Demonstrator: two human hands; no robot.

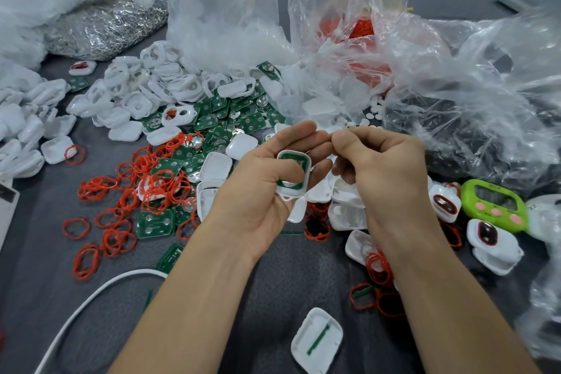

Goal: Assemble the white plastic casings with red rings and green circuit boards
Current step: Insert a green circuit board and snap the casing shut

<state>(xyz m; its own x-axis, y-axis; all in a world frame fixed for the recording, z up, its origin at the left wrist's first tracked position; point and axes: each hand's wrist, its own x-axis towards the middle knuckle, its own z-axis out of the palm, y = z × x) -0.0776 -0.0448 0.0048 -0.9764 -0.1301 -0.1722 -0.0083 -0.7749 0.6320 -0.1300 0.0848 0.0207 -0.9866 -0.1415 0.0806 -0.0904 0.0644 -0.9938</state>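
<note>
1. Your left hand (261, 191) grips a white casing (307, 168) above the grey table (273, 276), thumb pressing on the green circuit board (293, 158) seated inside.
2. Your right hand (385, 173) sits just beside the left fingertips, fingers curled into a pinch; I cannot tell whether it holds anything.
3. You appear to be seating the board.
4. Next, you probably need a ring from the red rings (158, 188) lying left of your hands.

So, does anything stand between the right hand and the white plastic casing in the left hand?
Nothing visible lies between them, but the thumb of the left hand covers part of the green circuit board inside the white plastic casing.
</note>
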